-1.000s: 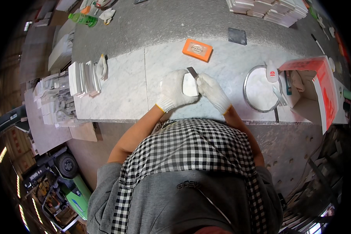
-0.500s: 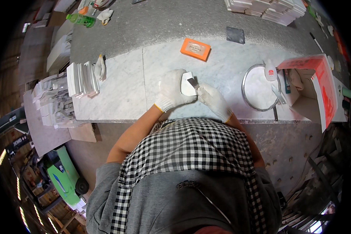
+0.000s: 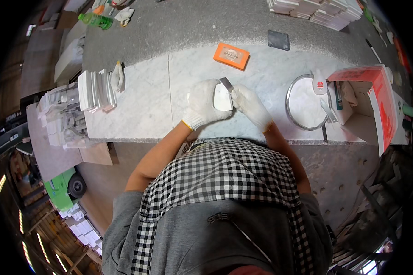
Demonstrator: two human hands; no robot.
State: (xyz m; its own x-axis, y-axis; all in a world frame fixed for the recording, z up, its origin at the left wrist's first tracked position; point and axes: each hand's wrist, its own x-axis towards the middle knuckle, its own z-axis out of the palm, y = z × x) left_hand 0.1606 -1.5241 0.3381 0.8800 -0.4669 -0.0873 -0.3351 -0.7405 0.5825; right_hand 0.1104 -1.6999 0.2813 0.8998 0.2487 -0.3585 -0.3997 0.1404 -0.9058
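Observation:
My left hand (image 3: 202,103), in a white knit glove, is wrapped round a small white tile piece (image 3: 223,99) with its pale face turned up. The gloved right hand (image 3: 251,107) pinches a scraper whose dark flat blade (image 3: 226,84) lies at the far edge of the tile piece. Its handle is hidden in the fingers. Both hands are close together above the marble-like worktop (image 3: 142,105). Beyond them rests an orange rectangular block (image 3: 231,56).
Upright white tiles (image 3: 92,91) and a glove (image 3: 118,77) sit left. At right, a metal-rimmed round tray (image 3: 287,105) of white material bears a white bottle (image 3: 319,84) and a spatula (image 3: 327,111), beside an open red-and-white box (image 3: 384,107). A dark square (image 3: 278,40) lies farther back.
The scraper blade has moved away from me, from over the tile piece's face to its far edge, with my right hand turning along. At lower left, the green vehicle has shifted in view.

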